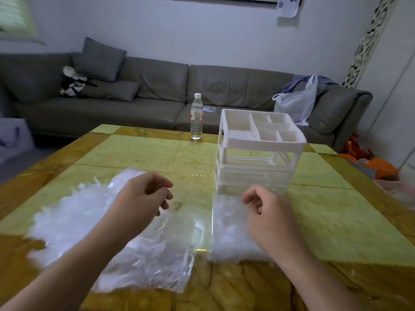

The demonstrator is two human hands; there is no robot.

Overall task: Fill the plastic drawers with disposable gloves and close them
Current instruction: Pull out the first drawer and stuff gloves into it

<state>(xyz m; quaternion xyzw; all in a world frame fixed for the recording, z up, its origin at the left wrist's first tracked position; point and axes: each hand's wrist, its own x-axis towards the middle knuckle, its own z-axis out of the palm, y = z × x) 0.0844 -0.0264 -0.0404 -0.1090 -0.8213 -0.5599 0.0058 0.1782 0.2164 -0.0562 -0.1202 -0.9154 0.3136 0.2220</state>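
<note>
yellow-tiled table (134,151) carries clear gloves (74,218), a white drawer unit (253,162), a water bottle (196,117)

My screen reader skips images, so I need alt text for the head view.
Two hands, left hand and right hand, hover with curled fingers over clear disposable gloves on a yellow table. A white drawer frame stands behind; its slots look empty.

nothing here reads clearly — the bottle (196,116) has a red-and-white label, too blurred to make out, and the paper (288,5) on the wall shows print too small to tell.
</note>
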